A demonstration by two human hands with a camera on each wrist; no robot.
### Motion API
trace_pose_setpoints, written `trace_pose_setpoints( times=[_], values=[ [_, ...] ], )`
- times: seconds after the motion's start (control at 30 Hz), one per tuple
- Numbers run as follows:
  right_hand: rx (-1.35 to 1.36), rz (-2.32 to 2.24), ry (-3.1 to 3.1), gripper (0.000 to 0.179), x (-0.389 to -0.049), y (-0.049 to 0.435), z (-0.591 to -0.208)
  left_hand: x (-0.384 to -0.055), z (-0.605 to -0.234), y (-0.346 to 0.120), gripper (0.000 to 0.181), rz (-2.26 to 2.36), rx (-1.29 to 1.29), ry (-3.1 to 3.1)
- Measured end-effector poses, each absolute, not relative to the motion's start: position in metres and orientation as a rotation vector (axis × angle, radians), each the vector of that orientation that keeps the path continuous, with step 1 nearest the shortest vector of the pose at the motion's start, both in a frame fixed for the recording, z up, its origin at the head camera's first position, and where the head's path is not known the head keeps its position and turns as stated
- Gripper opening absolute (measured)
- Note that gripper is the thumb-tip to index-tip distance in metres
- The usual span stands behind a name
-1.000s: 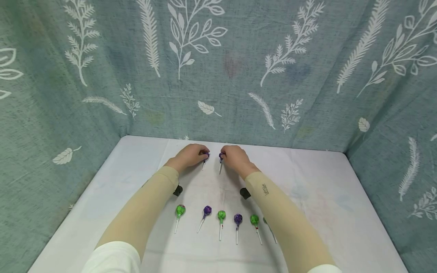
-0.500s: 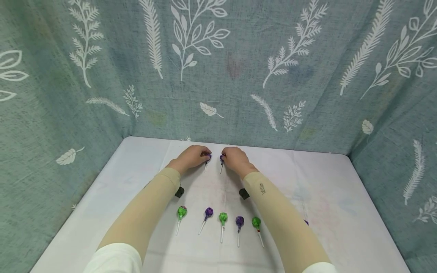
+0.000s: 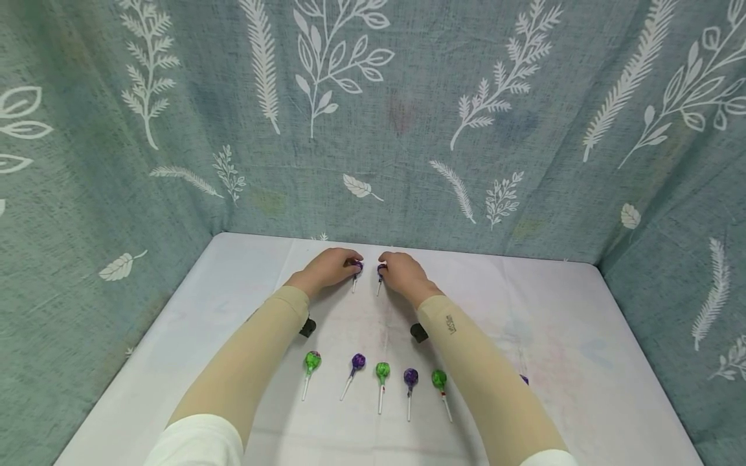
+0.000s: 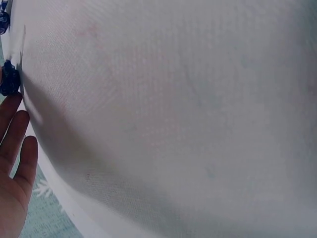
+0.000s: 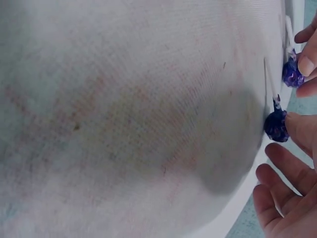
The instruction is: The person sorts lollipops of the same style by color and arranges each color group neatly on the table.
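Observation:
My left hand [image 3: 331, 266] pinches a purple-wrapped lollipop [image 3: 358, 266] by its head, near the table's far edge. In the left wrist view its fingers [image 4: 17, 130] curve below the lollipop's wrapped ball [image 4: 10, 79]. A short way to the right, my right hand [image 3: 403, 272] holds another purple lollipop [image 3: 381, 268] loosely. In the right wrist view its thumb [image 5: 299, 130] lies against the lollipop's head [image 5: 276, 126], with the fingertips close beneath. Both white sticks point back towards me, the lollipops side by side and apart.
Nearer me lie several lollipops in a row, among them a green one [image 3: 313, 361], a purple one [image 3: 358, 362] and another green one [image 3: 439, 379]. A purple head [image 3: 524, 379] peeks out beyond my right forearm. Patterned curtain [image 3: 373, 194] backs the white table [image 3: 466, 278].
Both hands stay almost in place at the far edge. The two held lollipops have turned slightly, and the right fingers look a little looser round theirs. The view has shifted slightly.

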State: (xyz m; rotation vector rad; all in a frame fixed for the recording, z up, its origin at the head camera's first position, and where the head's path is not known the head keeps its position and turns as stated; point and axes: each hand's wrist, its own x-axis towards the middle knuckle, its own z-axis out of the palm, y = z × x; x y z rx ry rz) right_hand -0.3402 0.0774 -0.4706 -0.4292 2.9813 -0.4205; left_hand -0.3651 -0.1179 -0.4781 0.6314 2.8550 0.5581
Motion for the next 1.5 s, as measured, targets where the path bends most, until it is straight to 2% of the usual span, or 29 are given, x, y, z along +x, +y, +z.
trace_pose_setpoints(
  times=[0.5,0.93,1.5],
  values=[
    [-0.474,-0.481,2.952,0.038,-0.323,0.088,-0.454,-0.355,-0.474,-0.126,0.045,0.608,0.656,2.833],
    [-0.614,-0.547,2.936,0.04,-0.301,0.098,-0.445,-0.336,-0.466,-0.135,0.042,0.662,0.671,2.835],
    [-0.681,-0.73,2.926,0.041,-0.254,0.123,-0.444,-0.298,-0.458,-0.138,0.045,0.732,0.801,2.835]
  ],
)
